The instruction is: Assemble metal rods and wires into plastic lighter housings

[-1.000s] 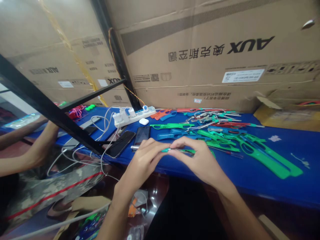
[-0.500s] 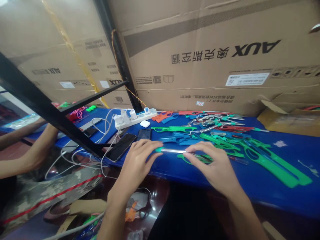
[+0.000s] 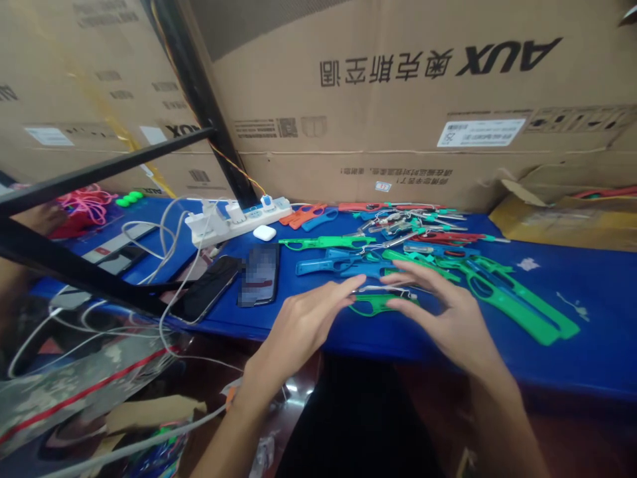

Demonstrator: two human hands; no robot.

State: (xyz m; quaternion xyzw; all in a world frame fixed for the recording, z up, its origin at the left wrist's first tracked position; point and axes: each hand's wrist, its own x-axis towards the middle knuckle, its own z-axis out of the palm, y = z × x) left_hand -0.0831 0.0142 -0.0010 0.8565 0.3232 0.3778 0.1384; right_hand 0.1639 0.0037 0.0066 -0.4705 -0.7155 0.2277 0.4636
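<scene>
My left hand point(image 3: 311, 318) is closed, its fingertips pinching a thin metal tube point(image 3: 357, 290) that is mostly hidden by the fingers. A pale wire point(image 3: 381, 288) runs from there toward my right hand point(image 3: 445, 315), whose thumb and fingers are apart around the wire's far end. Just beneath lies a green plastic lighter casing point(image 3: 371, 305). Beyond my hands are blue casings point(image 3: 326, 262), another green casing point(image 3: 328, 242) and a pile of metal lighter tubes with green tips point(image 3: 415, 222). Larger green casings point(image 3: 522, 309) lie to the right.
Two phones point(image 3: 206, 292) and a white earphone case point(image 3: 264, 232) lie left on the blue table point(image 3: 587, 362). Behind them are a power strip point(image 3: 243, 222) and loose cables. A black metal frame point(image 3: 89, 265) crosses the left side. An open carton point(image 3: 562, 212) stands right.
My left hand has moved right, closer to my right hand. The tube, earlier held level between both hands, is now mostly hidden at the left fingertips. My right fingers have spread. The view has shifted.
</scene>
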